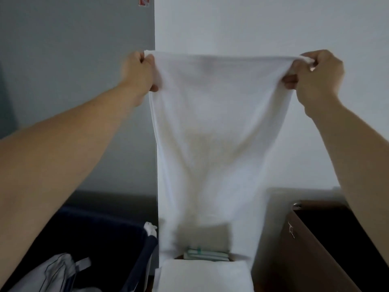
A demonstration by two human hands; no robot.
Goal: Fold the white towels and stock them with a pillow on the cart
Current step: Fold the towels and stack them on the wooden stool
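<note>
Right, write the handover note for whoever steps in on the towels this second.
Left hand grips the top left corner of the white towel; right hand pinches the top right corner. The towel hangs spread out and unfolded in front of the wall.
Below it, white folded cloth lies at the bottom of the view, with a stack of pale green items behind it.
Dark bin at lower left holds crumpled fabric.
Left to do: fold this towel and stock it. No pillow in view.

Below me a folded white towel (pixel 202 275) lies on the cart top (pixel 179 257), with a pale green-and-white packet (pixel 205 254) just behind it; little of that surface shows.
</note>
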